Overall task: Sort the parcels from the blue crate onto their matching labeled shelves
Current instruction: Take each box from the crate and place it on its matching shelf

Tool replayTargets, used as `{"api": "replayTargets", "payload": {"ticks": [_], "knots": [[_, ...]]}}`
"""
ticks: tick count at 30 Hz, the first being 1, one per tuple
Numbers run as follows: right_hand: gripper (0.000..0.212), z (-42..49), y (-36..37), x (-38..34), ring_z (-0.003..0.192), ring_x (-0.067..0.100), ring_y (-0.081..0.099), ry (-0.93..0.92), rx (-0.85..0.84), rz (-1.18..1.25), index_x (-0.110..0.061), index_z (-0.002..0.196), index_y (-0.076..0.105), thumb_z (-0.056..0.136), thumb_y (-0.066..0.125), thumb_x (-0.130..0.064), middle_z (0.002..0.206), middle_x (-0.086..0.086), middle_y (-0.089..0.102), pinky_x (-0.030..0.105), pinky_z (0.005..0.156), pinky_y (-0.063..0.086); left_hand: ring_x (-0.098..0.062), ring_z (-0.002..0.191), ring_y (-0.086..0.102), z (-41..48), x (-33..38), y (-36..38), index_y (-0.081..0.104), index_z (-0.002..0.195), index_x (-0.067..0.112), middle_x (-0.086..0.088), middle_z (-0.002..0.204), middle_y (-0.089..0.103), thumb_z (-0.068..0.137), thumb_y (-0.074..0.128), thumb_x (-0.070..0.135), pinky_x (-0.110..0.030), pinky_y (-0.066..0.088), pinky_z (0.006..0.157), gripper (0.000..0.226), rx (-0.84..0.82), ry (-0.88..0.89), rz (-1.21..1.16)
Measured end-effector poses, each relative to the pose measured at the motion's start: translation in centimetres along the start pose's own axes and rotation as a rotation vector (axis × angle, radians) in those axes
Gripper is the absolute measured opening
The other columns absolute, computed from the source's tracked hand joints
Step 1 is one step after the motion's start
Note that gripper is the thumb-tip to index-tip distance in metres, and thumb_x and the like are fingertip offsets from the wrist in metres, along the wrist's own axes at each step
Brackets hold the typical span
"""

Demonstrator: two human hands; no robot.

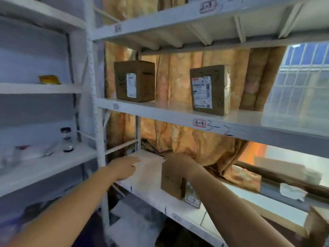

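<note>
Here, right hand (179, 162) grips shelved parcel (171, 182).

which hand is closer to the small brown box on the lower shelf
Right. The right hand rests on top of the small brown box, apparently gripping it. The left hand is apart from it, off to its left over the bare lower shelf.

Soft, blurred; window (302, 82) daylight right

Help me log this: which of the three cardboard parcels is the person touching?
The parcel on the lower shelf, under the right hand. The other two parcels stand untouched on the shelf above.
</note>
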State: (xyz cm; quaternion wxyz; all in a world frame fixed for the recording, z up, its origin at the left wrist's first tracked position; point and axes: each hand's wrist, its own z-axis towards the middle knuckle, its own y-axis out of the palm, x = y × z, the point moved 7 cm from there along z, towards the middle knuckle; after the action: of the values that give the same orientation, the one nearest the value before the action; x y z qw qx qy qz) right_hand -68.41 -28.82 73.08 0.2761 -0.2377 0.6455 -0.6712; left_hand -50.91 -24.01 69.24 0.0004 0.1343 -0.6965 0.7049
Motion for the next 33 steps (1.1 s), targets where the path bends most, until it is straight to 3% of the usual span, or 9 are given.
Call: {"api": "replayTargets", "payload": {"ticks": [5, 8, 13, 19, 26, 29, 33], "knots": [[0.050, 5.2, -2.0, -11.9, 0.126, 0.030, 0.048, -0.102, -0.004, 0.091, -0.015, 0.144, 0.037, 0.095, 0.047, -0.022, 0.144, 0.011, 0.045, 0.038, 0.101, 0.044, -0.024, 0.135, 0.037, -6.8, -15.0, -8.1, 0.031, 0.145, 0.028, -0.004, 0.153, 0.031, 0.098, 0.032, 0.019, -0.032, 0.031, 0.111, 0.048, 0.160, -0.210, 0.066], [0.044, 7.9, -1.4, -19.2, 0.120, 0.028, 0.054, -0.188, -0.038, 0.149, -0.014, 0.138, 0.045, 0.094, 0.049, -0.019, 0.138, 0.011, 0.052, 0.038, 0.097, 0.047, -0.022, 0.140, 0.029, -11.5, -23.1, -10.0, 0.029, 0.147, 0.025, -0.002, 0.156, 0.025, 0.099, 0.030, 0.016, -0.031, 0.022, 0.115, 0.049, 0.177, -0.331, 0.127], [0.049, 11.7, 0.0, -28.3, 0.126, 0.026, 0.049, -0.261, -0.011, 0.166, -0.020, 0.142, 0.042, 0.094, 0.048, -0.019, 0.143, 0.007, 0.047, 0.039, 0.103, 0.043, -0.024, 0.137, 0.035, -16.8, -33.1, -11.4, 0.032, 0.146, 0.022, -0.004, 0.153, 0.031, 0.098, 0.033, 0.017, -0.033, 0.028, 0.113, 0.048, 0.214, -0.476, 0.165], [0.049, 15.4, 4.5, -35.9, 0.130, 0.027, 0.045, -0.316, -0.091, 0.133, -0.018, 0.143, 0.039, 0.095, 0.048, -0.018, 0.147, 0.008, 0.042, 0.036, 0.107, 0.038, -0.022, 0.141, 0.028, -19.9, -39.8, -6.8, 0.024, 0.148, 0.022, -0.004, 0.156, 0.023, 0.100, 0.032, 0.021, -0.030, 0.025, 0.115, 0.049, 0.087, -0.508, 0.163], [0.036, 19.9, 13.1, -40.0, 0.123, 0.030, 0.051, -0.336, -0.294, 0.076, -0.009, 0.127, 0.057, 0.093, 0.050, -0.015, 0.135, 0.013, 0.053, 0.041, 0.106, 0.040, -0.024, 0.136, 0.035, -19.8, -45.7, -0.1, 0.029, 0.146, 0.018, -0.007, 0.152, 0.031, 0.097, 0.037, 0.013, -0.033, 0.032, 0.110, 0.050, -0.063, -0.536, 0.088], [0.017, 22.6, 16.2, -40.9, 0.120, 0.032, 0.053, -0.345, -0.365, 0.029, -0.012, 0.105, 0.062, 0.094, 0.049, -0.016, 0.129, 0.015, 0.056, 0.042, 0.103, 0.043, -0.026, 0.129, 0.042, -19.0, -48.0, 3.0, 0.035, 0.144, 0.015, -0.012, 0.146, 0.040, 0.097, 0.037, 0.009, -0.029, 0.036, 0.102, 0.047, -0.075, -0.558, 0.026], [0.038, 27.0, 20.8, -43.2, 0.120, 0.032, 0.053, -0.363, -0.449, 0.014, -0.008, 0.131, 0.053, 0.095, 0.049, -0.020, 0.136, 0.014, 0.052, 0.042, 0.103, 0.043, -0.028, 0.130, 0.041, -16.8, -51.9, 6.6, 0.036, 0.143, 0.010, -0.014, 0.146, 0.039, 0.098, 0.039, 0.007, -0.023, 0.031, 0.101, 0.045, -0.088, -0.634, -0.105]]}}
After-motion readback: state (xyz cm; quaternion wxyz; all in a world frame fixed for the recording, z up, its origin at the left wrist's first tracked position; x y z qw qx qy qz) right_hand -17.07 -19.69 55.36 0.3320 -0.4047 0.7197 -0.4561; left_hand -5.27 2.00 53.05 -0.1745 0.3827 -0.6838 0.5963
